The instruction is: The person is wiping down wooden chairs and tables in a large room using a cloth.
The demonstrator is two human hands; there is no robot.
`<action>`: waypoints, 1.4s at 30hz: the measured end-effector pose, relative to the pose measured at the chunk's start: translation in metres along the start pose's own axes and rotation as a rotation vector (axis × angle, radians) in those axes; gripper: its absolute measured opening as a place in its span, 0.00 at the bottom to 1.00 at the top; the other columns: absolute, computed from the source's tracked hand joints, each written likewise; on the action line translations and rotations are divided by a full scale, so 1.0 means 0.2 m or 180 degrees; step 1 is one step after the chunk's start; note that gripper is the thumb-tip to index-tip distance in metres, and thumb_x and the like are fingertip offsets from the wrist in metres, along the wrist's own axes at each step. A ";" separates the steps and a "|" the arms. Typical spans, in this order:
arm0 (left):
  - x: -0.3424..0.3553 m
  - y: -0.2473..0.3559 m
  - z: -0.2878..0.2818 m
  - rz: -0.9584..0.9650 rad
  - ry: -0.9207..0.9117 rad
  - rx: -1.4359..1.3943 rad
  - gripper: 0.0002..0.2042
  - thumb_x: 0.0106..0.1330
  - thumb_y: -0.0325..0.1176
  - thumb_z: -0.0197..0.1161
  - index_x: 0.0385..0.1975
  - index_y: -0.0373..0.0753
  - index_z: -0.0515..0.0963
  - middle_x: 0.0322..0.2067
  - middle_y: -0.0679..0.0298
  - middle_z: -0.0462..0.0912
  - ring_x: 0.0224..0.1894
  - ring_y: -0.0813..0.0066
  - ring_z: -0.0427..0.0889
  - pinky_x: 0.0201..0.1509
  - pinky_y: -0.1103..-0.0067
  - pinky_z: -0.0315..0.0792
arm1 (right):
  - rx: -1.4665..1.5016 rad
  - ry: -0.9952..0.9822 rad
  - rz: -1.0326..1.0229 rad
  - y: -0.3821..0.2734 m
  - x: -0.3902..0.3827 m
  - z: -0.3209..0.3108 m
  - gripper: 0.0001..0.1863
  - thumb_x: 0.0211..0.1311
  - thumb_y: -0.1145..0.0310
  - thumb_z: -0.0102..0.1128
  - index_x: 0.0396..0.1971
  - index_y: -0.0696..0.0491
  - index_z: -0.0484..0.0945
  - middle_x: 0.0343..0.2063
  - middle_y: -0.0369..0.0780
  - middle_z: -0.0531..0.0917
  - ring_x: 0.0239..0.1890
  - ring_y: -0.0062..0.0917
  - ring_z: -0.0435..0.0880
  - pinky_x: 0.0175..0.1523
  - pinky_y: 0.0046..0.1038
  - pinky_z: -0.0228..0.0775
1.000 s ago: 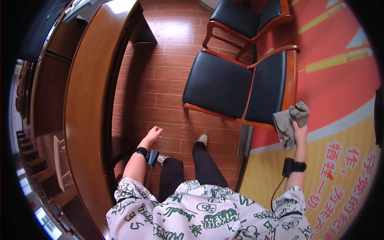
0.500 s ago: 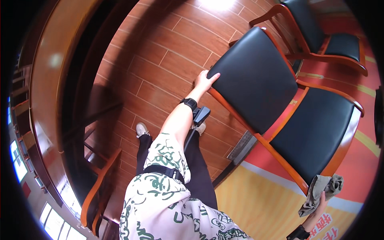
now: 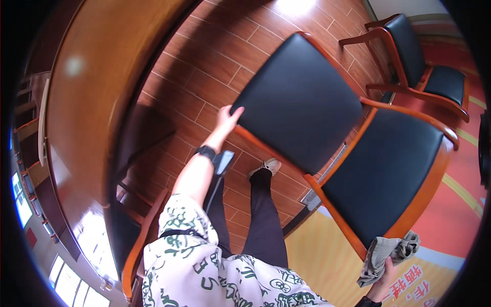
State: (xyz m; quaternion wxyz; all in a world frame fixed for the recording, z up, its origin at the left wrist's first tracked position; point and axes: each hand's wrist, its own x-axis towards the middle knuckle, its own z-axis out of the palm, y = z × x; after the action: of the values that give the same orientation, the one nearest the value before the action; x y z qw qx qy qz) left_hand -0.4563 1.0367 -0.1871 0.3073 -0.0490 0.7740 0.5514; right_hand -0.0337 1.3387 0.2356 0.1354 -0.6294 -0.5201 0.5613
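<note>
A wooden chair (image 3: 317, 180) with a black padded back and seat stands tilted across the middle and right of the view. My left hand (image 3: 228, 118) grips the near left edge of its backrest (image 3: 302, 102), thumb on the black padding and fingers behind. At the lower right, my right hand (image 3: 387, 273) holds a grey-green cloth (image 3: 381, 256), crumpled and folded. The cloth lies against the front corner of the chair, by the end of the armrest and the seat (image 3: 386, 169). Some of my right fingers are hidden beneath it.
A long, glossy wooden table (image 3: 84, 128) curves along the left. Another black-padded chair (image 3: 446, 84) stands at the far right, and part of a third chair (image 3: 146, 240) is at the lower left. Brown tiles (image 3: 220, 66) meet a red and yellow printed floor covering (image 3: 450, 204).
The chair, with my left hand on its back, has shifted left in view. The right hand and cloth have shifted left too. One shoe now shows further forward, and more table is visible.
</note>
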 end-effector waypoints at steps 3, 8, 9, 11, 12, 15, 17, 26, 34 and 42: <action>-0.21 -0.07 -0.06 -0.0224 0.0435 0.0132 0.17 0.62 0.43 0.61 0.30 0.31 0.78 0.22 0.63 0.79 0.22 0.74 0.80 0.21 0.80 0.72 | -0.0522 -0.0664 -0.0050 0.10 0.20 -0.28 0.37 0.43 0.67 0.69 0.56 0.56 0.63 0.49 0.40 0.73 0.52 0.30 0.73 0.60 0.34 0.61; -0.57 -0.34 0.01 -0.0057 0.1270 0.0513 0.29 0.67 0.41 0.52 0.63 0.31 0.54 0.62 0.46 0.60 0.64 0.56 0.60 0.65 0.71 0.55 | -0.0637 -0.1233 0.0086 0.00 0.26 -0.19 0.33 0.38 0.75 0.69 0.51 0.56 0.67 0.45 0.39 0.76 0.49 0.30 0.75 0.58 0.34 0.64; -0.69 -0.33 0.14 -0.0147 0.1230 0.0412 0.30 0.67 0.40 0.51 0.64 0.32 0.51 0.64 0.46 0.54 0.66 0.56 0.56 0.67 0.72 0.52 | -0.0742 -0.1315 0.0205 -0.01 0.29 -0.22 0.34 0.37 0.76 0.68 0.51 0.56 0.67 0.46 0.39 0.76 0.50 0.30 0.75 0.58 0.34 0.64; -0.96 -0.35 0.28 -0.0164 0.1075 0.0601 0.31 0.68 0.39 0.50 0.65 0.32 0.47 0.66 0.46 0.50 0.67 0.56 0.54 0.68 0.72 0.51 | -0.0777 -0.1628 0.0277 0.00 0.34 -0.24 0.34 0.38 0.79 0.66 0.52 0.56 0.67 0.47 0.38 0.75 0.51 0.30 0.74 0.59 0.34 0.63; -1.07 -0.40 0.36 -0.0131 0.0917 0.0810 0.31 0.68 0.39 0.50 0.66 0.32 0.47 0.65 0.46 0.51 0.66 0.56 0.56 0.67 0.72 0.53 | -0.0734 -0.1926 0.0273 -0.02 0.37 -0.21 0.33 0.40 0.78 0.67 0.52 0.56 0.67 0.47 0.38 0.75 0.52 0.28 0.73 0.60 0.33 0.62; -1.44 -0.37 0.60 -0.0570 -0.0722 0.0319 0.25 0.68 0.39 0.50 0.60 0.30 0.59 0.58 0.47 0.66 0.60 0.60 0.67 0.62 0.73 0.61 | -0.0674 -0.2727 0.0443 0.01 0.46 -0.21 0.34 0.47 0.73 0.68 0.55 0.56 0.64 0.50 0.38 0.73 0.54 0.25 0.70 0.61 0.31 0.60; -1.59 -0.32 0.77 -0.0775 -0.1618 0.0078 0.21 0.68 0.39 0.50 0.54 0.29 0.66 0.50 0.49 0.75 0.54 0.62 0.74 0.58 0.72 0.66 | -0.0803 -0.3304 0.0357 0.02 0.52 -0.21 0.31 0.51 0.72 0.67 0.55 0.57 0.63 0.51 0.38 0.72 0.54 0.24 0.69 0.61 0.30 0.60; -1.94 0.22 0.73 -0.0102 -0.0858 0.0586 0.16 0.68 0.36 0.51 0.52 0.36 0.70 0.44 0.57 0.80 0.48 0.70 0.78 0.52 0.77 0.70 | -0.1441 -0.4728 -0.0487 -0.09 0.68 -0.11 0.24 0.53 0.70 0.67 0.50 0.57 0.71 0.46 0.38 0.77 0.51 0.22 0.72 0.58 0.26 0.63; -2.23 0.96 1.13 0.0660 -0.0626 0.1038 0.20 0.63 0.38 0.56 0.53 0.38 0.70 0.50 0.54 0.74 0.53 0.62 0.73 0.57 0.74 0.66 | -0.2140 -0.4848 -0.2276 -0.36 1.12 -0.24 0.23 0.44 0.66 0.71 0.43 0.54 0.77 0.38 0.42 0.83 0.41 0.29 0.81 0.49 0.29 0.70; -2.35 1.16 1.48 0.1004 0.0841 0.3436 0.37 0.48 0.43 0.66 0.58 0.35 0.62 0.61 0.46 0.62 0.59 0.54 0.68 0.58 0.69 0.65 | -0.2416 -0.2590 -0.3510 -0.74 1.72 -0.68 0.26 0.40 0.71 0.69 0.45 0.55 0.75 0.37 0.43 0.83 0.41 0.32 0.83 0.47 0.28 0.72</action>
State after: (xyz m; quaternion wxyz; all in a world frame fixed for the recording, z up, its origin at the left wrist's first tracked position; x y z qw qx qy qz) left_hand -0.0480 1.2648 0.1922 0.1036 0.1623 0.9755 0.1067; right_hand -0.0509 1.7346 0.1976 -0.0309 -0.0283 -0.9226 0.3834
